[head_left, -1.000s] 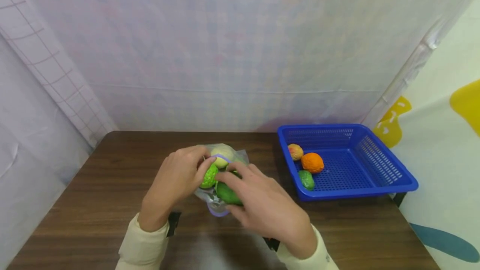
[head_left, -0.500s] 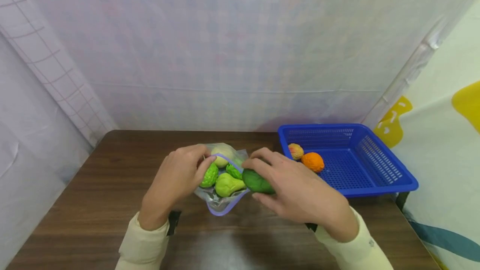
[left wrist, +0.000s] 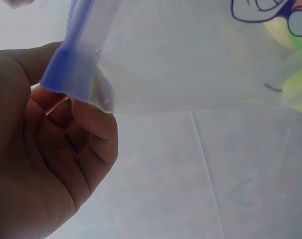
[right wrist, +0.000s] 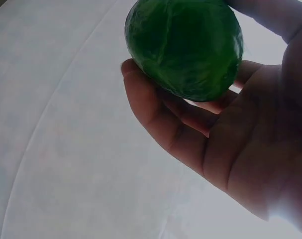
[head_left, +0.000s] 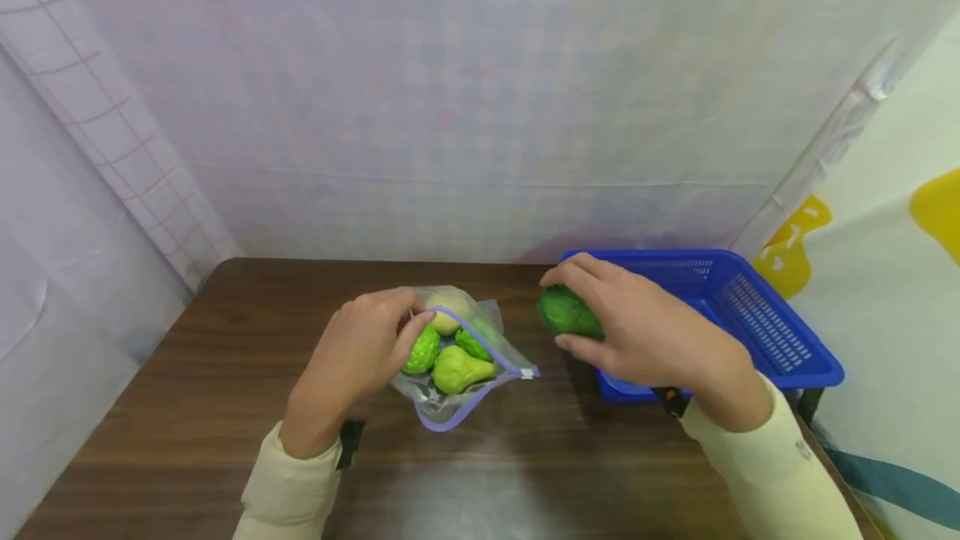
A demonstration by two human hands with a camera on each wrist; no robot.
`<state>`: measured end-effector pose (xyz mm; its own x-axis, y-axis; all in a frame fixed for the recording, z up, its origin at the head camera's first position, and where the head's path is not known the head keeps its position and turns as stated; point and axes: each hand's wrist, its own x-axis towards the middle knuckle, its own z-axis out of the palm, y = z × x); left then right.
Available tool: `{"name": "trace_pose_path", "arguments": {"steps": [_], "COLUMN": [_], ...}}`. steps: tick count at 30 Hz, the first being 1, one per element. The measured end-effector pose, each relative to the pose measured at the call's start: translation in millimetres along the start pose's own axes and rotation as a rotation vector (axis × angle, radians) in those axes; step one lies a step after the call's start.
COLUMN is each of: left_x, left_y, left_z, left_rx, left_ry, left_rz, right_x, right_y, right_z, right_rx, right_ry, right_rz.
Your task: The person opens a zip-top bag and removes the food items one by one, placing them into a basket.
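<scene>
With thumb and fingertips my left hand (head_left: 363, 348) pinches the purple zip edge of a clear zip bag (left wrist: 155, 64), whose mouth gapes. Inside it show a green pear (head_left: 459, 370), a bumpy bright green ball (head_left: 424, 350), another bumpy green piece (head_left: 474, 344) and a pale round fruit (head_left: 447, 311) seen partly through the plastic. My right hand (head_left: 645, 332) grips a dark green oval fruit (right wrist: 185, 47), its fingers and thumb curled round the sides. That hand hangs over the near left corner of the blue basket (head_left: 776, 382), apart from the bag.
The basket stands at the right of the brown wooden table (head_left: 247, 340); my right hand and forearm hide much of its inside. A zip slider (head_left: 529, 373) sits at the bag's right tip. A pale cloth wall (head_left: 465, 107) rises behind the table's back edge.
My right hand has lifted the dark green fruit out of the bag and carried it right to the basket, uncovering the pear. The left hand has stayed at the bag's edge.
</scene>
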<state>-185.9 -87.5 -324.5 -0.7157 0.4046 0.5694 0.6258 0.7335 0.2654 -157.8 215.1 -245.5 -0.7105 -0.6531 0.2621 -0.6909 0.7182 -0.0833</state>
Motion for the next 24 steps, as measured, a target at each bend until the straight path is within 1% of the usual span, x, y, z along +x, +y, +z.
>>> {"name": "trace_pose_path", "arguments": {"steps": [6,12,15,19,24], "left_x": [2.0,1.7,1.6,2.4,3.9], "left_y": [0.2,0.2,0.2,0.2,1.8], "left_z": [-0.6,1.1,1.9,3.1,2.7], "left_rx": [0.000,-0.002,-0.007,-0.011,-0.012], "left_ry": [-0.005,-0.006,-0.010,-0.013,-0.015], "left_rz": [-0.007,-0.016,-0.019,-0.014,-0.014], "right_x": [17,29,29,28,24], "right_y": [40,87,107,129,156], "right_z": [-5,-4,-2,1,7], "right_rx": [0.000,0.068,0.089,0.101,0.106], "right_ry": [-0.099,-0.201,-0.206,-0.195,-0.211], "right_rz": [0.089,0.206,0.258,0.287,0.331]}}
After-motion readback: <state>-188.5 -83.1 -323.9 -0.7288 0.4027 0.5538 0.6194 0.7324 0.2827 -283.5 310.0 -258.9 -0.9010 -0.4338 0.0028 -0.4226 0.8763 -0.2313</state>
